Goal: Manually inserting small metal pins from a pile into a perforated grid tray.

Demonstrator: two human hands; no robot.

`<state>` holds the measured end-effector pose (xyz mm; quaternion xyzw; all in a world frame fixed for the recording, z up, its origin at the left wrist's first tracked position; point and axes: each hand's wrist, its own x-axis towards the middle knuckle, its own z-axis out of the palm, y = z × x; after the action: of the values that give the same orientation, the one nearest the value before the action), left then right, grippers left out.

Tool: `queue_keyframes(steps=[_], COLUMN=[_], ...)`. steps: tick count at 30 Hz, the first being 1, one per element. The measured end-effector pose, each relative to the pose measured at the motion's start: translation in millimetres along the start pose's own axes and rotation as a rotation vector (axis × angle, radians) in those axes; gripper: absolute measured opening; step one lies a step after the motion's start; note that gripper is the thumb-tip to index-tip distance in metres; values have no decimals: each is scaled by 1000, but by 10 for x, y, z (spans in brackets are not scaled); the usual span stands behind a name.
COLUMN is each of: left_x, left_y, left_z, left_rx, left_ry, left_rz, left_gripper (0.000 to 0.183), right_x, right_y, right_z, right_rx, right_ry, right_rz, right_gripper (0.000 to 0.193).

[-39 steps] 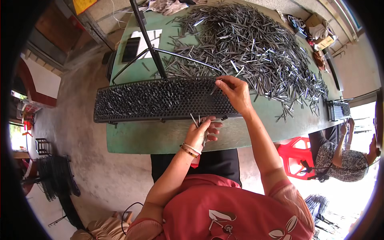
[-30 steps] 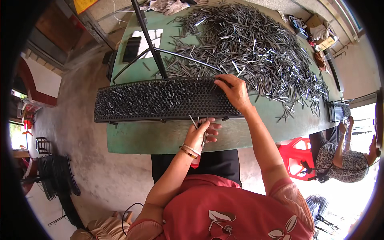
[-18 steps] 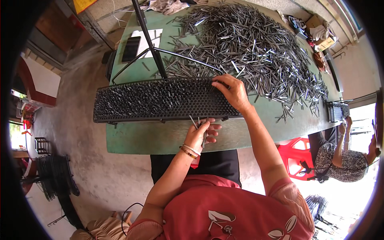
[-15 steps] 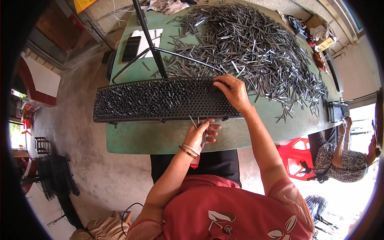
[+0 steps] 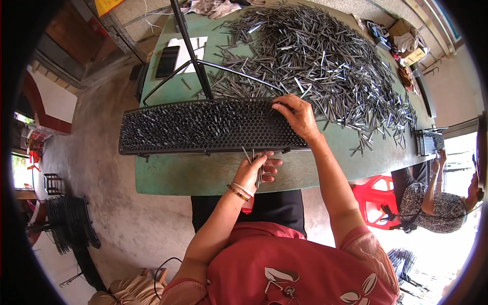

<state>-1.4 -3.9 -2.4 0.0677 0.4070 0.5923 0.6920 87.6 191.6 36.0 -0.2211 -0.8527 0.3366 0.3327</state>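
A long black perforated metal rack (image 5: 249, 133) lies across the near side of the green table. Thin dark strips stand close together in its holes over the left and middle, and bare holes show toward the right. My left hand (image 5: 250, 172), palm up just below the rack's near edge, is closed around several thin metal strips (image 5: 246, 153). At the rack's far edge, right of the middle, my right hand (image 5: 302, 121) has its fingers curled and pressed to the perforated face. Whatever its fingertips pinch there is hidden.
A big heap of loose strips (image 5: 315, 61) covers the far and right table (image 5: 168, 175). Black bars (image 5: 195, 56) rise behind the rack. A phone (image 5: 167, 62) lies on paper at far left. A co-worker (image 5: 432, 201) handles another rack (image 5: 429, 142) at right, beside a red stool (image 5: 373, 201).
Almost nothing differs. My right hand has shifted very slightly at the rack's far edge; my left hand keeps its strips in the same place.
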Motion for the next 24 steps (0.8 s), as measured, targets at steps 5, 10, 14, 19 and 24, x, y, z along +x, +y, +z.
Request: queue_keyframes(steps=[5,10,14,19,24], left_x=[-24,-55,-81,-138,-179], left_y=[8,2,76,125,84], left_z=[8,17,-61,-151,-204], left_rx=[-5,94,234,251,319], left_ry=[-58,-73,-55,-2,11], left_rz=[8,63,43,58,78], left_gripper=[24,23,21,17,16], right_x=[11,-7,-38,-51,-37], right_y=[12,15,-22,-40,-35], right_z=[26,65,126,161,212], right_rx=[26,-83,-113,-204,-271], right_ry=[-7,-44,-14,-18,11], right_rz=[-59,-78,-93,-174,-218], right_gripper=[15,19,20,20,18])
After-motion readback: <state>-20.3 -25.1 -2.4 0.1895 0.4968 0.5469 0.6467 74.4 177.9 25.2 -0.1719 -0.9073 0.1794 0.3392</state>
